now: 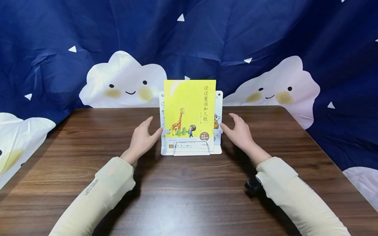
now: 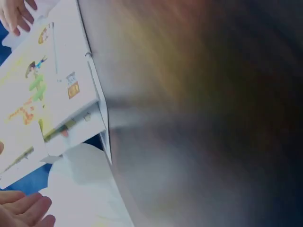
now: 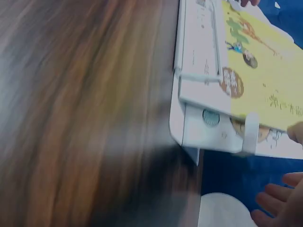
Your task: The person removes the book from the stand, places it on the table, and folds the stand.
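Note:
A yellow picture book point(image 1: 189, 98) with a giraffe and a child on its cover stands upright on a white book stand point(image 1: 217, 139). A wire bar at the bottom and small side clips hold it. My left hand point(image 1: 141, 137) is at the stand's left edge, fingers extended and thumb tip right at the edge. On the other side, my right hand point(image 1: 240, 132) mirrors it, its thumb tip at the right edge. In the right wrist view, the fingers point(image 3: 277, 201) are spread beside the stand, with the thumb over the book's side.
The stand is on a brown wood-grain table point(image 1: 189, 190). Behind hangs a dark blue curtain point(image 1: 200, 36) with smiling white clouds. A small black object point(image 1: 253, 185) shows under the right sleeve point(image 1: 277, 177).

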`<state>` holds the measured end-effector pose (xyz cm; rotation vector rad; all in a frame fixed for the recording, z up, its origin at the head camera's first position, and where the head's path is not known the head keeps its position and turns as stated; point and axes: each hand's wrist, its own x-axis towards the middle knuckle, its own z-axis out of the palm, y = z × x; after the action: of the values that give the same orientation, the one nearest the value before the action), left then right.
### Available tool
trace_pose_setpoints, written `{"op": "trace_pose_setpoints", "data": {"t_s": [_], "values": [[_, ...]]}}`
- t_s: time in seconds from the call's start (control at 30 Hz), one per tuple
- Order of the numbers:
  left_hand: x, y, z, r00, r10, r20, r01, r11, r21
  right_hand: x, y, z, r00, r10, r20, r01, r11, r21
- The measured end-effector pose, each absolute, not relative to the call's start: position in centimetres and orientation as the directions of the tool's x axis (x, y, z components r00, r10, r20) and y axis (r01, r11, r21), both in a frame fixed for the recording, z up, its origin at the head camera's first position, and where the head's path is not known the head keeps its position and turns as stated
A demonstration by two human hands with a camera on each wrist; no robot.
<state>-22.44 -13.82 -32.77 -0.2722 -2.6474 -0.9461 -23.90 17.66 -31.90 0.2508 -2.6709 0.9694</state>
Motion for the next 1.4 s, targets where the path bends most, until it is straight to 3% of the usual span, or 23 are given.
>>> {"op": "trace_pose_setpoints", "data": {"t_s": [0.13,0.3,0.6,0.93,1.17,1.4], "values": [[-22.7,-13.1,-32.7,-0.880,0.017,0.474,0.357,0.681,0.639,-24.1,16.4,-31.8,-0.896,0.002,0.444,-0.315,0.703,-0.638],[-23.3,-12.0,-32.8,-0.876,-0.026,0.481,0.380,0.575,0.724,-24.3,15.0,-31.9,-0.865,0.069,0.497,-0.363,0.598,-0.714],[-23.9,-10.6,-32.7,-0.913,-0.105,0.395,0.304,0.471,0.828,-24.5,13.8,-32.2,-0.890,0.132,0.437,-0.321,0.501,-0.804],[-24.3,-10.4,-32.9,-0.898,-0.193,0.395,0.285,0.429,0.857,-24.7,12.9,-32.4,-0.933,0.179,0.311,-0.204,0.447,-0.871],[-24.7,-10.4,-32.8,-0.912,-0.201,0.358,0.247,0.427,0.869,-30.6,14.4,-37.8,-0.948,0.251,0.195,-0.100,0.346,-0.933],[-25.2,-10.4,-32.4,-0.936,-0.191,0.296,0.183,0.453,0.873,-34.1,15.3,-41.1,-0.927,0.312,0.207,-0.104,0.317,-0.943]]}}
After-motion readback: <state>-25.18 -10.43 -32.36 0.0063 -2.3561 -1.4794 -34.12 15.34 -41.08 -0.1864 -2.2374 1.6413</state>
